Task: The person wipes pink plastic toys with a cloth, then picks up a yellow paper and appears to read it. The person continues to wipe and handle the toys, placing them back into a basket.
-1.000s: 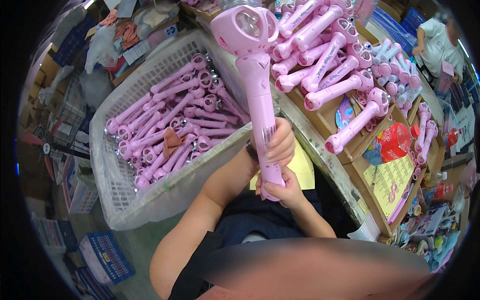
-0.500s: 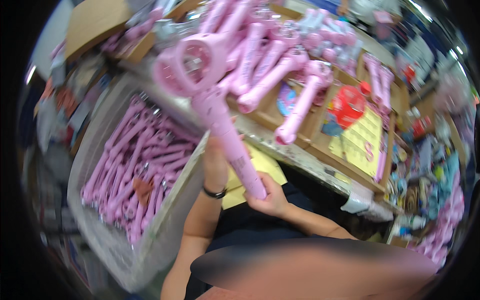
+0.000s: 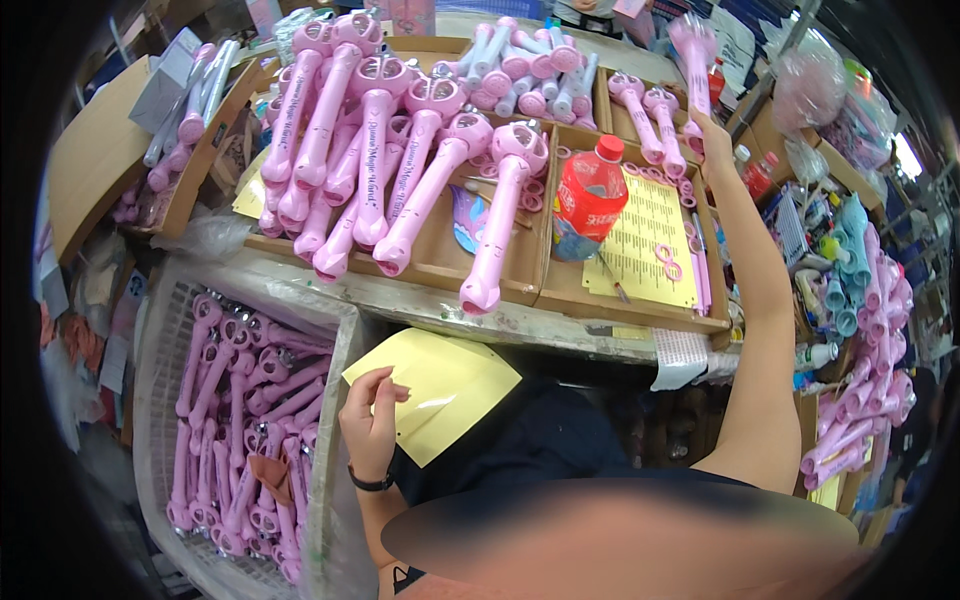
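My right hand (image 3: 713,138) is stretched far out to the right, its fingers wrapped round the handle of a pink toy wand (image 3: 696,58). The wand stands nearly upright over the far right of the table, its round head up and blurred. Beside the crate, my left hand (image 3: 370,425) wears a black wristband; its fingers are loosely bent and apart, with nothing seen in them. A yellow sheet (image 3: 455,395) lies on my lap next to those fingers. Several pink wands (image 3: 372,160) are heaped on the table, and one wand (image 3: 497,235) rests at the right of the heap.
A plastic crate (image 3: 345,350) full of pink wands stands at left. On the table, cardboard trays (image 3: 520,285) hold a red-labelled bottle (image 3: 592,200), a printed yellow sheet (image 3: 640,240), pink rings and two wands (image 3: 650,125). Further right hang pink and blue pieces (image 3: 850,290).
The wand held in front of me has moved to the far right, in my right hand. My left hand has come away from it and dropped beside the yellow sheet. The view has shifted too.
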